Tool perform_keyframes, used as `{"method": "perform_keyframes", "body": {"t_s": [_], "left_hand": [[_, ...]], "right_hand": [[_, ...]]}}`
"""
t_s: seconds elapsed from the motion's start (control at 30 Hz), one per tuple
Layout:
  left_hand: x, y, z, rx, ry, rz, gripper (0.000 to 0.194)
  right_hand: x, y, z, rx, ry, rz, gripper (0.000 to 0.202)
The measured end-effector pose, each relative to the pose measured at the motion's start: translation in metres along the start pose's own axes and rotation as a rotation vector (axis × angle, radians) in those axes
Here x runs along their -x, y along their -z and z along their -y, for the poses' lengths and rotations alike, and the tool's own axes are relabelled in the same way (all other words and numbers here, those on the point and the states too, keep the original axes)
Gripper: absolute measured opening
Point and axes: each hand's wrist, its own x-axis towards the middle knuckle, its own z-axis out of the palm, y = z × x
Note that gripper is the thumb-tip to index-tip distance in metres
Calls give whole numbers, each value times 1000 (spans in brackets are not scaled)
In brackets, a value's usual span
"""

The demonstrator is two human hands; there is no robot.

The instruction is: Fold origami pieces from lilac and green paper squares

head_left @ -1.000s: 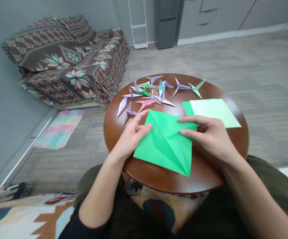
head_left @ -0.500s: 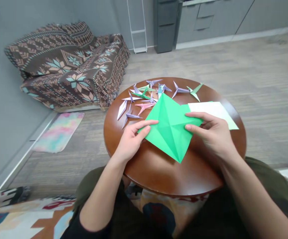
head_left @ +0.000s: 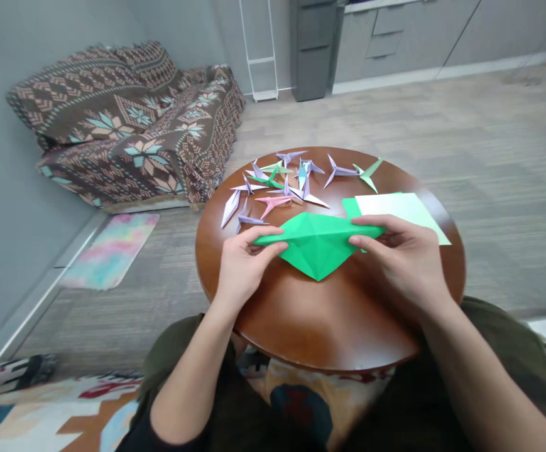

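Observation:
A creased green paper (head_left: pixel 318 246) is held above the round brown table (head_left: pixel 320 339), its left and right corners pinched and its top and bottom parts bent. My left hand (head_left: pixel 247 258) grips the left corner between thumb and fingers. At the right corner, my right hand (head_left: pixel 402 254) pinches the same sheet. Behind the paper lie several folded paper pieces in purple, green and white, with a pink folded piece (head_left: pixel 273 203) among them. A stack of white paper (head_left: pixel 395 210) with green sheets under it rests beyond my right hand.
A sofa (head_left: pixel 145 125) under a patterned cover stands at the back left, with a pastel mat (head_left: pixel 112 250) on the floor before it. Grey cabinets (head_left: pixel 409 37) and a white rack (head_left: pixel 262 63) line the back wall.
The green paper has gone from a spread-out diamond to a narrower shape, its top and bottom corners drawn in. My left hand has moved slightly left, now at the sheet's corner.

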Motion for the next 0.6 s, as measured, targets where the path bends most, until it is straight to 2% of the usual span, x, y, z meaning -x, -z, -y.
{"method": "perform_keyframes", "body": {"t_s": [0.17,0.23,0.3,0.37,0.47,0.6], "left_hand": [[-2,2,-3,-15,-197,-25,7],[-2,0,-2,92,-193,-6,9],[1,-6,-2,279,-89,50,14],[6,-15,-2,456,76,76,21],[15,-29,-4,500,228,110,47],[18,-36,-2,470,325,82,58]], "right_hand": [[0,8,4,115,206,109,5],[0,9,7,143,270,130,4],[1,7,9,140,280,136,6],[4,3,12,120,217,154,10],[9,-4,15,113,49,154,18],[12,-10,17,53,-32,120,23]]}}
